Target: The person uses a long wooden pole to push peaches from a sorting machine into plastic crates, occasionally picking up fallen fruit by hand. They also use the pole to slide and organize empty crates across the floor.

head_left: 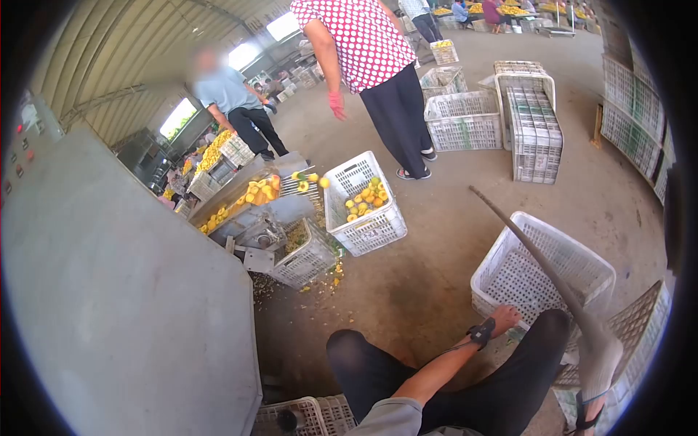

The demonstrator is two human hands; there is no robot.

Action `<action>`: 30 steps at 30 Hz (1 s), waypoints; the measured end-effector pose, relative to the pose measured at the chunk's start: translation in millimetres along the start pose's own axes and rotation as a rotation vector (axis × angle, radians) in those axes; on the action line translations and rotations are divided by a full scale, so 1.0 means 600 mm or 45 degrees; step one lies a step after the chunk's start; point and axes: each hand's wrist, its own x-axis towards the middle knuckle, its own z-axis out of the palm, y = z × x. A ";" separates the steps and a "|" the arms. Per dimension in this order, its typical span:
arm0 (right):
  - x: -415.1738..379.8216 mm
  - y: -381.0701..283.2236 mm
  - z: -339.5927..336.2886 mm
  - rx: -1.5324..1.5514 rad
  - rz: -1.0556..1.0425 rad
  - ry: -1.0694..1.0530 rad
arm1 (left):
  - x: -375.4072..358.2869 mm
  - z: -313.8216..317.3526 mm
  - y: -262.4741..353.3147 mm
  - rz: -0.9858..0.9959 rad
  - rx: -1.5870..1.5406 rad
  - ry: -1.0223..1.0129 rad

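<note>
My left hand [503, 320], with a black band on its wrist, has its fingers curled at the near rim of a white plastic crate [542, 272]. That crate is tilted beside my knees, and its perforated inside shows. At the lower right my right hand [600, 363], in a pale glove, is closed around the thick near end of a long wooden stick [534, 251]. The stick slants up and left across the crate. Another white crate [632, 338] leans at my right, partly hidden behind my gloved hand.
A grey metal machine [109, 283] fills the left side. Yellow fruit [262, 190] lies on its chute, near a crate of fruit [367, 232]. A person in a dotted shirt [356, 43] stands ahead. Stacked crates [534, 123] stand beyond; fruit scraps litter the floor.
</note>
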 end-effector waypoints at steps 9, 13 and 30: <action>0.087 -0.040 0.019 0.069 -0.214 0.054 | -0.207 -0.150 -0.157 -0.078 0.155 -0.194; 0.107 -0.060 -0.022 0.224 -0.270 0.089 | -0.264 -0.190 -0.201 -0.093 0.264 -0.246; 0.032 0.070 -0.105 0.437 0.200 0.124 | -0.529 -0.277 -0.367 -0.965 0.845 -0.650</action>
